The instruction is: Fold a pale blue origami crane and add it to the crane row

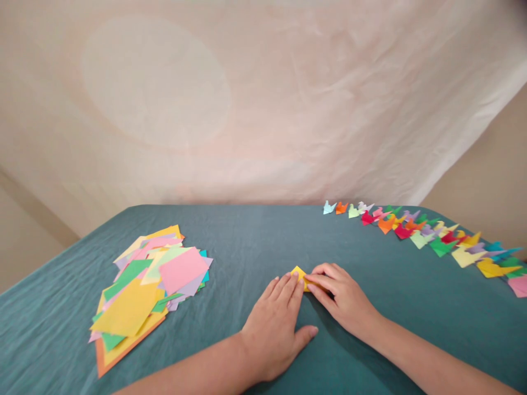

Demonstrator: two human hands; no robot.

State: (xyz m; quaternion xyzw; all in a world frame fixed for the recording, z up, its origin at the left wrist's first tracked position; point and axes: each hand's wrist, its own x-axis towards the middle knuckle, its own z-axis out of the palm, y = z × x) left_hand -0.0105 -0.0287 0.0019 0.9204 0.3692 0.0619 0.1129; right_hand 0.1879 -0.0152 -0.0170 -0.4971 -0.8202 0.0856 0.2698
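A small folded piece of yellow origami paper (pixel 298 271) lies on the cloth-covered table in front of me, largely covered by my fingers. My left hand (pixel 276 323) rests flat with its fingers stretched out, the fingertips pressing on the paper's left side. My right hand (pixel 343 296) pinches the paper's right side between thumb and fingers. How the paper is folded under the hands is hidden.
To the left lies a loose pile of coloured paper squares (pixel 129 307). Several folded paper birds (pixel 420 238) stand in rows along the right and back edge of the green tablecloth (pixel 247 236). A pale cloth (pixel 263 99) hangs behind the table.
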